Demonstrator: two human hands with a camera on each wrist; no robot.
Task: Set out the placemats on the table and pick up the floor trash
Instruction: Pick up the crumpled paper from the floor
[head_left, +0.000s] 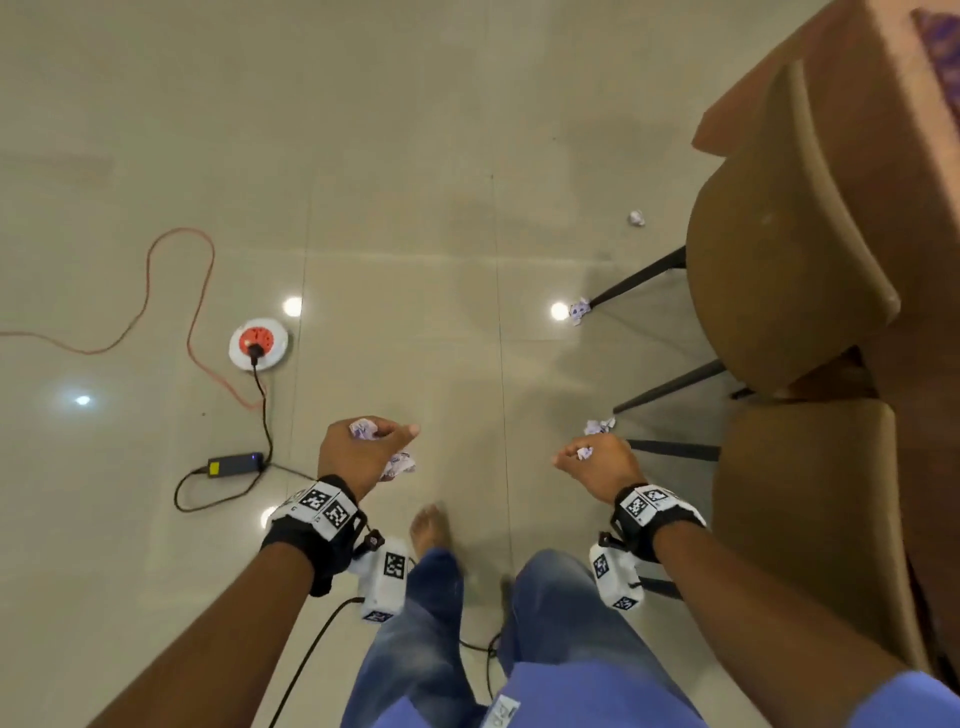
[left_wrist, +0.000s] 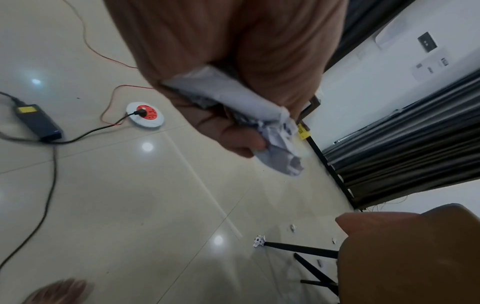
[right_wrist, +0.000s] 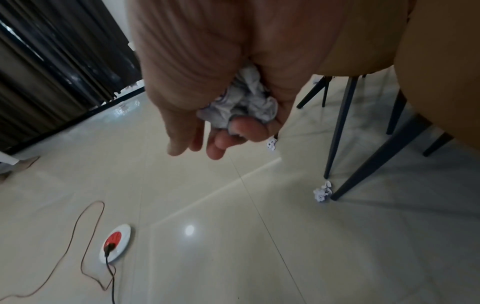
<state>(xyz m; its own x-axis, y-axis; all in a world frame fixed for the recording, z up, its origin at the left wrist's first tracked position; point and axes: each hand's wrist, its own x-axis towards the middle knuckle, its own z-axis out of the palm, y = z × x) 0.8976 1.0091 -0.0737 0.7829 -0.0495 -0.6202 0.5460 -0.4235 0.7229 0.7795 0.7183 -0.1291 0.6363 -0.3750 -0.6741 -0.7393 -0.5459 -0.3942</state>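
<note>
Standing over a glossy cream tiled floor (head_left: 405, 218), the person holds crumpled paper in both hands. The left hand (head_left: 363, 452) has its fingers curled round a paper wad (head_left: 363, 429); more paper pokes out below the palm, and the left wrist view shows a long white crumple (left_wrist: 259, 115) running through the fist, its loose end hanging past the fingertips toward the floor. How many pieces it holds cannot be told. The right hand (head_left: 602, 462) is curled round a smaller paper ball (head_left: 585, 452), mostly hidden by the fingers; the right wrist view shows it bunched in the palm.

Three loose paper scraps lie on the floor beside the brown chair (head_left: 779, 249): one (head_left: 636, 218) out in front of the chair, one (head_left: 578, 309) touching the foot of its front leg, one (head_left: 598, 426) at the foot of its rear leg, just beyond the right hand. A second chair (head_left: 810, 509) is cut off by the frame edge. The table (head_left: 872, 67) shows only a corner, with a patterned purple placemat (head_left: 940, 57) mostly out of view.

Well left of the chair sit a round white and red extension socket (head_left: 258, 344), its orange cord (head_left: 171, 291), and a black power adapter (head_left: 235, 464). Dark curtains (left_wrist: 405, 144) hang at the wall.
</note>
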